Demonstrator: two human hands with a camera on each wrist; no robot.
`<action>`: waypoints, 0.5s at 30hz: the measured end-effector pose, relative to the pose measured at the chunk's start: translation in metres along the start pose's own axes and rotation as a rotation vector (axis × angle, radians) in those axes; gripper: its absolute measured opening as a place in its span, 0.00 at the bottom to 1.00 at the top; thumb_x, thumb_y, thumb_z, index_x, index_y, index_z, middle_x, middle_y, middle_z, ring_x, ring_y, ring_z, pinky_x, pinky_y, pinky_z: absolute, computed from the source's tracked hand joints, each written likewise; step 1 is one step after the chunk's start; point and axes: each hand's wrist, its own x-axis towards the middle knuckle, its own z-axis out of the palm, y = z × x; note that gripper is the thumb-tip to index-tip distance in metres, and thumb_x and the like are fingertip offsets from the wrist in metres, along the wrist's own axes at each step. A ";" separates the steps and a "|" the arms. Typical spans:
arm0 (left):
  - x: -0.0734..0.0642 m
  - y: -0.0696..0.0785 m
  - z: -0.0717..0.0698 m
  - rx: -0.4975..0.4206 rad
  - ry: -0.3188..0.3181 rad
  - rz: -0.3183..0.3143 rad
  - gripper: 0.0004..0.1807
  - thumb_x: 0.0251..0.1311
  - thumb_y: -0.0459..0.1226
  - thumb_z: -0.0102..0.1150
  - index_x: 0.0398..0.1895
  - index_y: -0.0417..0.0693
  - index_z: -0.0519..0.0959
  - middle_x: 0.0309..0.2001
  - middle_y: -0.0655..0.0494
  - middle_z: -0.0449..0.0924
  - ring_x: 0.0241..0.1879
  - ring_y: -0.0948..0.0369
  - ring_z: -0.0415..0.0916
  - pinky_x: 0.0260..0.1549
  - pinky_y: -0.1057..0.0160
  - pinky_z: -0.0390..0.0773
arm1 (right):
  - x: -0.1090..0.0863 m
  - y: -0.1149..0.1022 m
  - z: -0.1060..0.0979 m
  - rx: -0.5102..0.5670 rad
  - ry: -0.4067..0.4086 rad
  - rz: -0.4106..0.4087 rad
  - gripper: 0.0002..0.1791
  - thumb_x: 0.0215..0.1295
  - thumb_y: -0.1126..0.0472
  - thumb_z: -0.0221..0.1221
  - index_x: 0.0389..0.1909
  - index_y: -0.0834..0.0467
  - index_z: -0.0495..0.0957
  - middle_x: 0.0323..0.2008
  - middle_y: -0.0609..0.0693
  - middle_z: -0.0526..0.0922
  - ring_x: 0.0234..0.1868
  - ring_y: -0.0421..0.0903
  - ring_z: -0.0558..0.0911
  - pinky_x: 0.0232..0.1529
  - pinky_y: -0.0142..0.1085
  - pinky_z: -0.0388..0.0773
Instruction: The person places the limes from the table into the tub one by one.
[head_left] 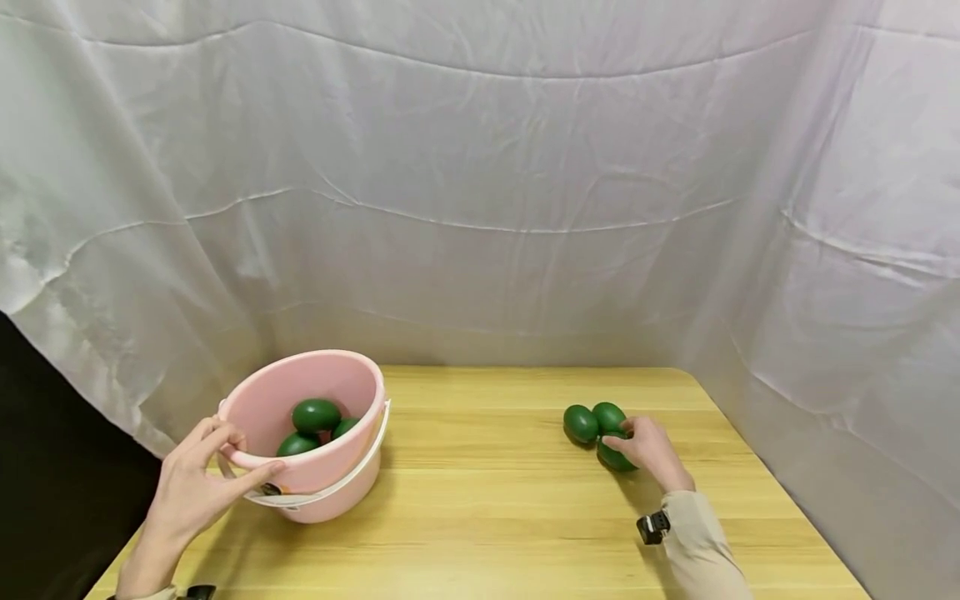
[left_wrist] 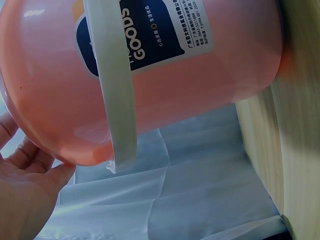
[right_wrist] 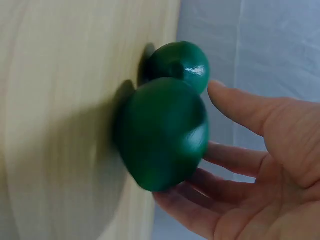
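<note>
A pink bucket [head_left: 341, 364] with a white handle [left_wrist: 117, 90] stands at the left of the table. My left hand [head_left: 191, 479] pinches its near-left rim, fingertips over the edge and thumb along the outside. Inside lie smooth dark green avocado-shaped fruits [head_left: 316, 414], with a bit of red showing between them. At the right, three more such fruits sit close together. My right hand [head_left: 652, 450] is around the nearest fruit [right_wrist: 162, 135], fingers touching its side. In the right wrist view, the thumb stands apart from that fruit, close to another fruit [right_wrist: 181, 65] behind.
The light wooden table [head_left: 480, 517] spreads between the bucket and the fruits. Pale grey curtains [head_left: 480, 275] hang behind it and along the right side. A black panel [head_left: 60, 467] is at the lower left. A label [left_wrist: 165, 30] marks the bucket's side.
</note>
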 end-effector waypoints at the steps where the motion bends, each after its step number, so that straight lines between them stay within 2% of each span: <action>1: 0.000 0.000 0.000 0.000 0.001 0.001 0.28 0.18 0.36 0.86 0.25 0.50 0.75 0.31 0.65 0.68 0.30 0.74 0.62 0.30 0.73 0.60 | -0.001 0.001 0.000 0.000 -0.008 0.007 0.29 0.63 0.54 0.64 0.53 0.75 0.74 0.48 0.71 0.79 0.44 0.58 0.81 0.41 0.46 0.80; 5: -0.001 0.000 0.000 -0.003 0.000 0.006 0.28 0.18 0.36 0.86 0.25 0.53 0.74 0.31 0.65 0.68 0.30 0.74 0.62 0.31 0.74 0.60 | -0.003 0.004 0.002 0.009 -0.041 0.043 0.31 0.61 0.52 0.66 0.52 0.75 0.74 0.41 0.65 0.81 0.35 0.51 0.77 0.31 0.38 0.74; 8: 0.000 0.001 0.000 -0.008 -0.005 0.000 0.28 0.19 0.35 0.86 0.25 0.54 0.73 0.31 0.65 0.68 0.30 0.72 0.62 0.31 0.74 0.60 | -0.005 0.007 0.002 0.020 -0.060 0.073 0.29 0.60 0.49 0.66 0.47 0.72 0.76 0.36 0.60 0.80 0.32 0.48 0.74 0.29 0.36 0.69; 12: 0.001 0.002 -0.001 -0.002 -0.004 -0.001 0.28 0.19 0.35 0.86 0.25 0.53 0.74 0.30 0.65 0.68 0.29 0.71 0.62 0.30 0.74 0.60 | -0.003 0.010 0.002 -0.003 -0.065 0.074 0.31 0.57 0.46 0.68 0.46 0.71 0.77 0.40 0.63 0.81 0.36 0.51 0.78 0.34 0.40 0.75; 15: 0.001 0.002 0.000 0.001 -0.001 0.004 0.28 0.18 0.35 0.86 0.25 0.50 0.74 0.30 0.64 0.67 0.28 0.70 0.62 0.29 0.74 0.60 | -0.002 0.014 0.003 -0.020 -0.072 0.072 0.37 0.56 0.43 0.68 0.52 0.71 0.75 0.47 0.67 0.80 0.42 0.55 0.79 0.41 0.46 0.77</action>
